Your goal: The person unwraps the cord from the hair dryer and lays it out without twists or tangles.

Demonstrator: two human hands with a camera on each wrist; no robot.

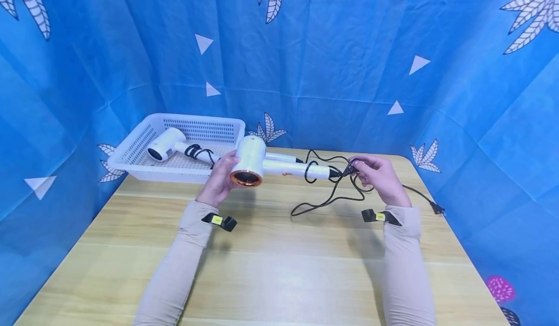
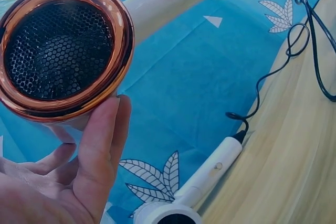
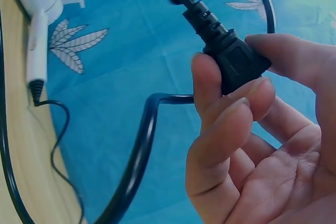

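Observation:
My left hand [image 1: 218, 178] grips a white hair dryer [image 1: 252, 151] by its head, holding it above the table. Its copper-ringed mesh end [image 2: 58, 51] faces the left wrist camera, and the handle points right. Beyond that handle's end, my right hand [image 1: 379, 176] pinches a black plug [image 3: 239, 64] between thumb and fingers. Loops of black cord [image 1: 325, 203] hang below the handle and beside the right hand. Behind the held dryer lies a second white hair dryer [image 2: 210, 169], its head hidden in the head view.
At the back left stands a white plastic basket [image 1: 201, 118] with another hair dryer [image 1: 168, 142] inside, cord wrapped round its handle. A second plug [image 1: 436, 208] lies near the right edge of the wooden table [image 1: 279, 277]. Blue patterned curtain [image 1: 349, 73] surrounds the table's back and sides.

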